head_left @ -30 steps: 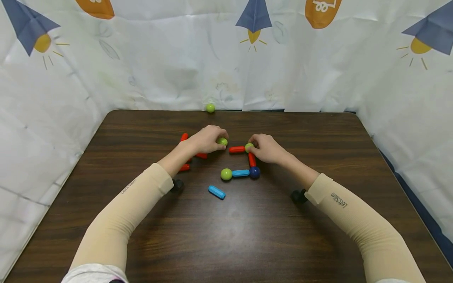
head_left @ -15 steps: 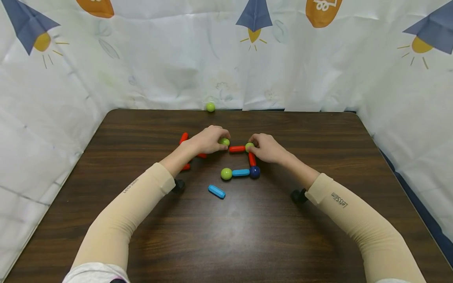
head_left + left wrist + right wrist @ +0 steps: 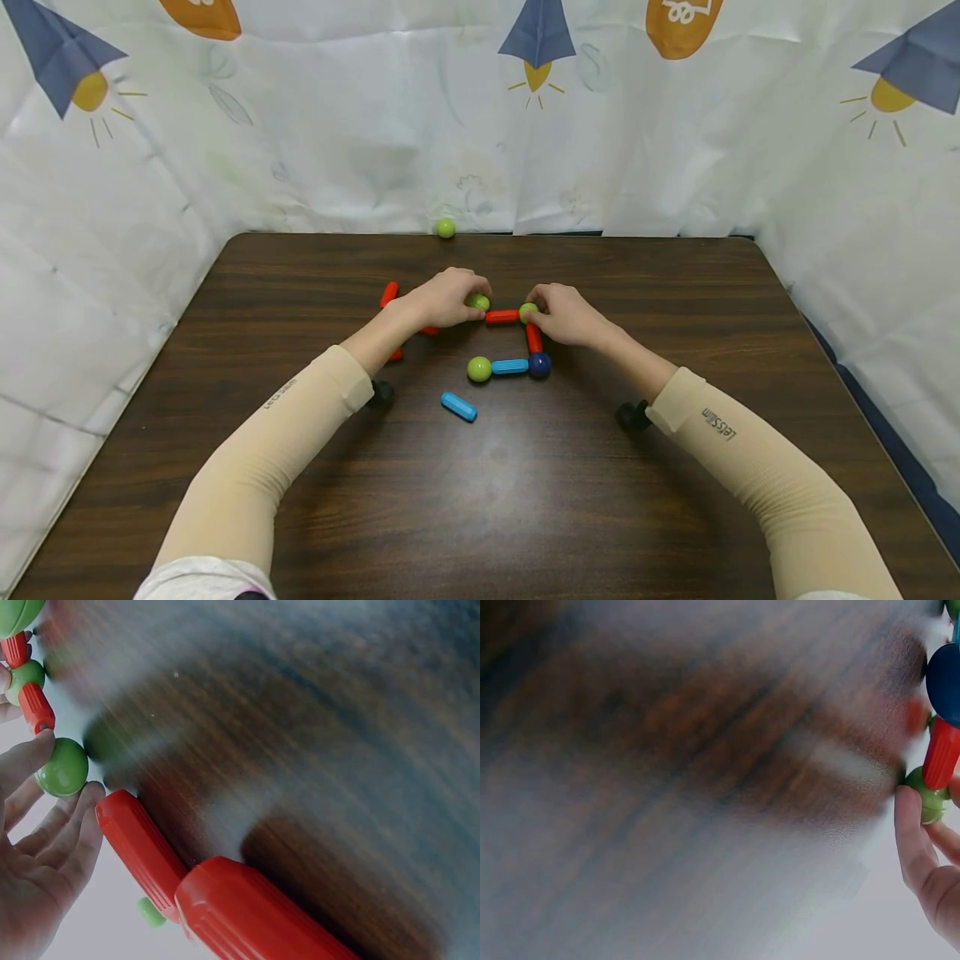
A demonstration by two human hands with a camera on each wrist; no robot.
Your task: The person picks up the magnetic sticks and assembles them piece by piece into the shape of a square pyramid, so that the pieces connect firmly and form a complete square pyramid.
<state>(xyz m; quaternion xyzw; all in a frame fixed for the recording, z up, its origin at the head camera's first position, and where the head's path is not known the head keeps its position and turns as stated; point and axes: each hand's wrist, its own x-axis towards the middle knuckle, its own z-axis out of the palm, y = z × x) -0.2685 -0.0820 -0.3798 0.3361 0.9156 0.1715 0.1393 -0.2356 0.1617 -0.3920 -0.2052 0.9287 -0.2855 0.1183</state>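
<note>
My left hand (image 3: 452, 297) pinches a green ball (image 3: 63, 768) between thumb and fingers, close to the left end of a red stick (image 3: 502, 317); whether ball and stick touch I cannot tell. That stick runs to another green ball (image 3: 528, 312), which my right hand (image 3: 564, 314) grips at the corner. From this corner a second red stick (image 3: 534, 338) leads toward me to a dark blue ball (image 3: 539, 364). A light blue stick (image 3: 511, 367) joins the blue ball to a green ball (image 3: 479, 369) on its left.
A loose light blue stick (image 3: 458, 407) lies nearer me. Several red sticks, one a red stick (image 3: 389, 293), lie left of my left hand, partly hidden by the arm. One green ball (image 3: 446, 227) sits at the table's (image 3: 480, 517) far edge, before a white patterned curtain (image 3: 337, 133).
My left hand has moved slightly right with its green ball, narrowing the gap to the red stick's left end. The right hand has stayed in place.
</note>
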